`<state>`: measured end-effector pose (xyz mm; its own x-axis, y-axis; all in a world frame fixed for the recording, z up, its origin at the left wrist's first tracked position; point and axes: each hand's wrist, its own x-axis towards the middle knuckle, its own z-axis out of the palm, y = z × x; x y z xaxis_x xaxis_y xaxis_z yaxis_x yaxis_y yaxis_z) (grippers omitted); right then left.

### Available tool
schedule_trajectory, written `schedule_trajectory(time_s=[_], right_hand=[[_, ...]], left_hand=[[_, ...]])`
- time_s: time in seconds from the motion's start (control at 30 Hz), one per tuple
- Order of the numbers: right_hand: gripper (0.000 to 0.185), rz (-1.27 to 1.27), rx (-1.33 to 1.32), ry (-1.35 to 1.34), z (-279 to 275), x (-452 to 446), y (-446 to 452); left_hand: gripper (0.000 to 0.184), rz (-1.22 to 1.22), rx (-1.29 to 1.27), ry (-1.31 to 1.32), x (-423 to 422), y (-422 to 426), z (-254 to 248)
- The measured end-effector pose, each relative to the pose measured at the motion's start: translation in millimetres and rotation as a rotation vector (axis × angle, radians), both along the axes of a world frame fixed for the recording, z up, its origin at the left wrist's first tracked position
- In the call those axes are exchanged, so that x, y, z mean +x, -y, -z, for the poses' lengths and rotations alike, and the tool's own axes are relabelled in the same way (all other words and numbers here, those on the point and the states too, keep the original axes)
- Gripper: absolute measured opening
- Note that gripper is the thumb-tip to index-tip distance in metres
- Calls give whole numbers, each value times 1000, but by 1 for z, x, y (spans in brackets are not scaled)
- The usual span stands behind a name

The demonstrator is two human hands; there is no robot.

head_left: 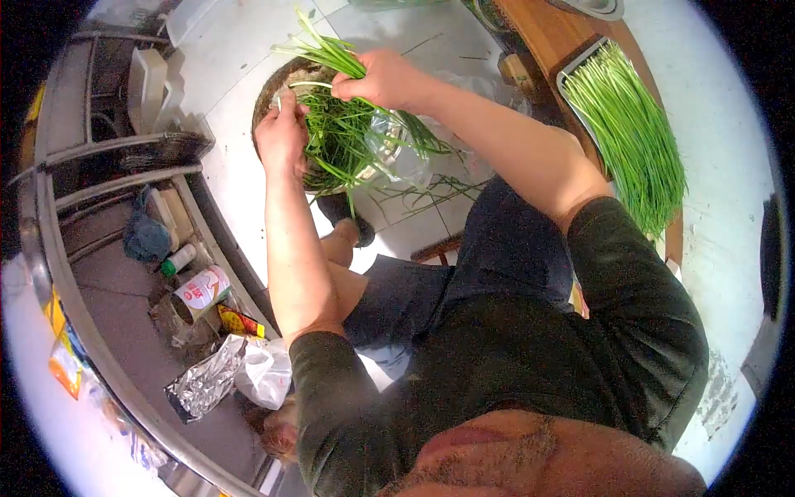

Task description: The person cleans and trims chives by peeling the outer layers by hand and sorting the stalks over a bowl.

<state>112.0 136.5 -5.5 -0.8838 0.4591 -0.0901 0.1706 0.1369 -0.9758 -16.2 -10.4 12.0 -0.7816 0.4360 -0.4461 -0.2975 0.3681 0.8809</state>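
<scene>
My right hand (385,80) is closed around a bunch of long green stalks (319,51), whose pale ends point up and left. Lower and to the left, my left hand (284,134) has its fingers pinched together near a pale stalk; what lies between the fingertips is too small to make out. Both hands are over a round basket (267,93) heaped with loose green leaves (339,137). A clear plastic bag (397,153) lies at the heap's right side.
At the right, a metal tray (571,83) of neatly laid green stalks (633,137) rests on a wooden table (530,29). Scattered leaves lie on the tiled floor (414,236). A shelf at the left holds a can (201,292), foil (207,381) and a white bag (265,373).
</scene>
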Motion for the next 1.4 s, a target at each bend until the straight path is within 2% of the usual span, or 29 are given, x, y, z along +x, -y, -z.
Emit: schedule_trajectory(time_s=[0.1,0.2,0.33,0.47,0.63,0.83,0.93,1.03,1.13,1.23,1.33,1.37,1.4], right_hand=[[19,-4,-65,-14,3,-2,0],[28,-47,-79,-25,13,-4,-1],[34,-52,-226,-12,23,-7,6],[22,-180,-341,43,3,1,9],[25,-285,-393,91,4,1,12],[31,-171,-520,8,-8,2,13],[34,-66,-516,-48,24,-10,6],[37,167,-417,-20,15,-9,1],[39,137,-285,23,-1,-3,-1],[36,-8,-126,77,6,-4,10],[31,-34,-41,-186,9,-3,24],[25,-36,-135,-323,14,-11,28],[24,-20,-91,-224,19,-11,26]], left_hand=[[25,-23,315,84,12,-8,5],[21,71,459,142,26,-12,2],[22,-78,552,116,31,-19,-2],[21,-47,674,156,19,-14,-3],[18,56,682,93,13,-11,7],[11,10,658,108,8,-7,2],[15,12,650,109,3,-3,1],[13,19,663,108,0,-1,1],[13,34,661,123,1,-2,3],[13,18,601,180,12,-9,-1],[13,42,641,233,11,-12,11],[12,24,635,236,14,-13,8],[12,19,623,238,15,-12,6]])
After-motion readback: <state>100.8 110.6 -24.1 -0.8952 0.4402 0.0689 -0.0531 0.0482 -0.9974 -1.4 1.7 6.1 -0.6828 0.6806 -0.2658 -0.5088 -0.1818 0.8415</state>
